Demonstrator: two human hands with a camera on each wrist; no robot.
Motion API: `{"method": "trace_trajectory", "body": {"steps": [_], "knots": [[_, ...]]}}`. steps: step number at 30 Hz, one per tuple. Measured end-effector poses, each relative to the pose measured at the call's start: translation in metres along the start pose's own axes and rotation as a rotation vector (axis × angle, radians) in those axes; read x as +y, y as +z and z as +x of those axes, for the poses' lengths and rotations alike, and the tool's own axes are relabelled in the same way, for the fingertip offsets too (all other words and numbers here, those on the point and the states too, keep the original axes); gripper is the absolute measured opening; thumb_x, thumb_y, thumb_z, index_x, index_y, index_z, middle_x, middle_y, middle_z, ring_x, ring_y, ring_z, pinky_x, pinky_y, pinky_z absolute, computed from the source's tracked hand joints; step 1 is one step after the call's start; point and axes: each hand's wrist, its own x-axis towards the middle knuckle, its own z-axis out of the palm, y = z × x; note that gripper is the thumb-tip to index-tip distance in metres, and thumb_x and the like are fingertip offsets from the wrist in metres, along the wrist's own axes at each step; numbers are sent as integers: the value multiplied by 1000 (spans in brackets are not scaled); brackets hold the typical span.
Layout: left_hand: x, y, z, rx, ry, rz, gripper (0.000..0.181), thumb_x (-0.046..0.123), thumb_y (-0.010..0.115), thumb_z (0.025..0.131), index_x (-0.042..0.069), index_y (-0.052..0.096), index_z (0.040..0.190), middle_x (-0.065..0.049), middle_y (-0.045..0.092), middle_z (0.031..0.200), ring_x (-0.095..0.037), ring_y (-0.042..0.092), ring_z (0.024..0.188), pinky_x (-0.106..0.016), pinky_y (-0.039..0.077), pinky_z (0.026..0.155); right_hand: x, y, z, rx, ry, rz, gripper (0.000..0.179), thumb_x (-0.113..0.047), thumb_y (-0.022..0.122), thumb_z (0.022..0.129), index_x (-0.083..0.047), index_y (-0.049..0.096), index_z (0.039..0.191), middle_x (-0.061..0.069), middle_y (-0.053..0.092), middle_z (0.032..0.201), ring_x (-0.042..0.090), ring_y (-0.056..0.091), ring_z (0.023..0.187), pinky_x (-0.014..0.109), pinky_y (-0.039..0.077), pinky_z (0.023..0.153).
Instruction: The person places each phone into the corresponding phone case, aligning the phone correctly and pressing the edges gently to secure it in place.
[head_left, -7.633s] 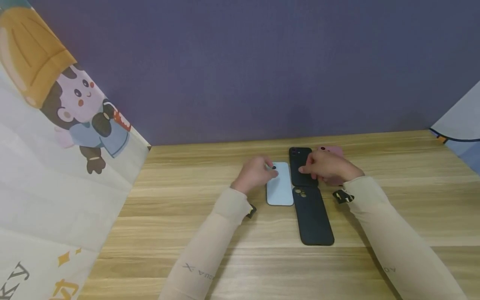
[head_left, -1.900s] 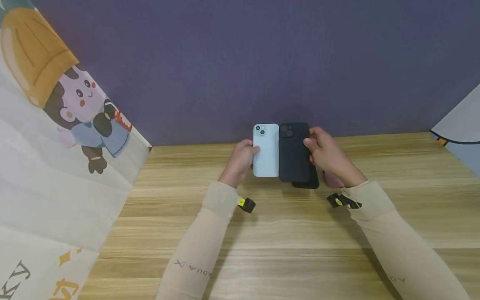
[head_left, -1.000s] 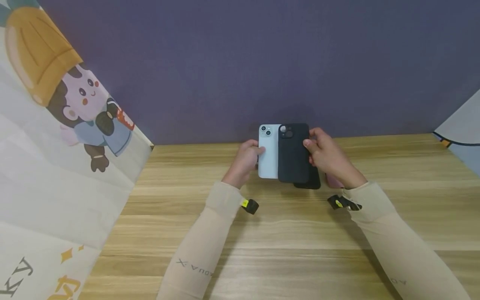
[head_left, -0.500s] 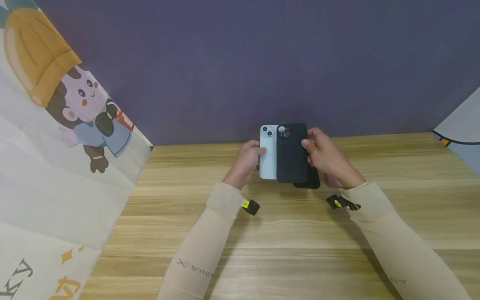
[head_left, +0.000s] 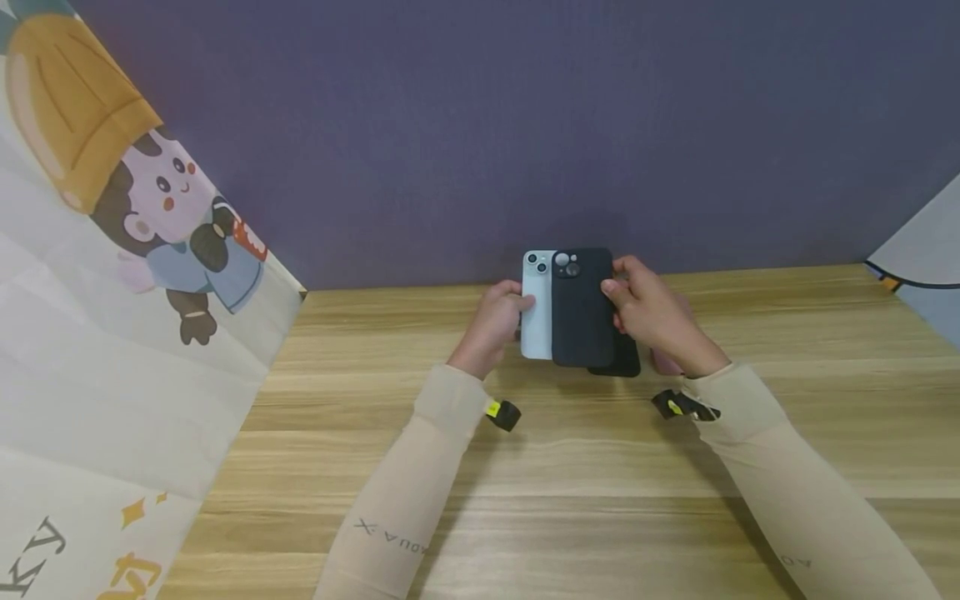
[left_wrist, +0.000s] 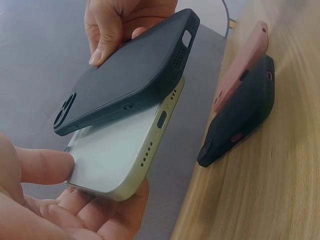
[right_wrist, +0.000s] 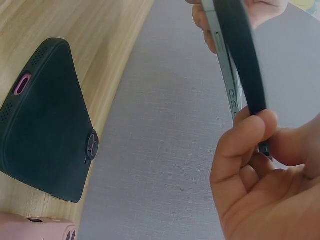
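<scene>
My left hand (head_left: 491, 321) holds a pale, nearly white phone (head_left: 536, 321) by its left edge, thumb on the back and fingers beneath. The phone's twin lenses face up at its top left. My right hand (head_left: 648, 308) pinches a black phone case (head_left: 583, 321) by its right edge. In the head view the case covers the phone's right part. One lens opening of the case shows pale phone behind it. The left wrist view has the case (left_wrist: 125, 75) tilted over the phone (left_wrist: 112, 157), whose charging port end shows. Both are raised off the table.
A phone in a black case (head_left: 622, 358) lies on the wooden table (head_left: 555, 492), partly hidden behind the held case. Beside it lies a pink phone or case (head_left: 666, 362), mostly behind my right hand. A purple-grey panel (head_left: 480, 142) rises along the table's back edge.
The phone and black case, both on the table at first, are now lifted. From side by side, they have drawn together until the case overlaps the phone; lately they shift only slightly.
</scene>
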Motion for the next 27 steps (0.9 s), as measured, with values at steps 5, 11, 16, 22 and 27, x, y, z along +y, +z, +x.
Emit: {"method": "trace_trajectory", "body": {"steps": [5,11,16,22,27], "knots": [[0,1,0,-1,-9,-4,12,13,51,104,4,57,109,-13,64,114,-23,62,97,-52,53,97,0,0,0,-10,-1,10,37,-18,37,112,9,36,138,11,57,78,14,54,59,27,49,55],[-1,2,-1,-8,-3,-7,12,13,51,104,4,57,109,-13,64,112,-23,62,95,-49,54,93,-1,-1,0,-29,4,8,39,-19,36,112,8,34,141,11,56,76,16,54,60,28,49,56],[-2,4,-1,-12,0,1,13,13,51,104,3,57,110,-15,65,113,-23,62,95,-49,54,94,-1,-1,0,-33,1,6,40,-18,35,112,8,34,142,10,56,76,17,54,61,28,49,57],[-2,6,-2,-19,2,-2,13,13,51,104,3,57,110,-16,65,113,-24,64,96,-46,56,90,-1,0,0,-33,-2,17,39,-18,36,112,8,34,141,10,56,76,15,54,60,28,49,56],[-2,7,-3,-29,5,-9,11,12,51,104,3,56,109,-12,64,107,-22,63,92,-39,54,81,0,1,0,-32,-6,27,39,-18,36,112,9,34,141,11,56,77,15,54,59,27,49,56]]}}
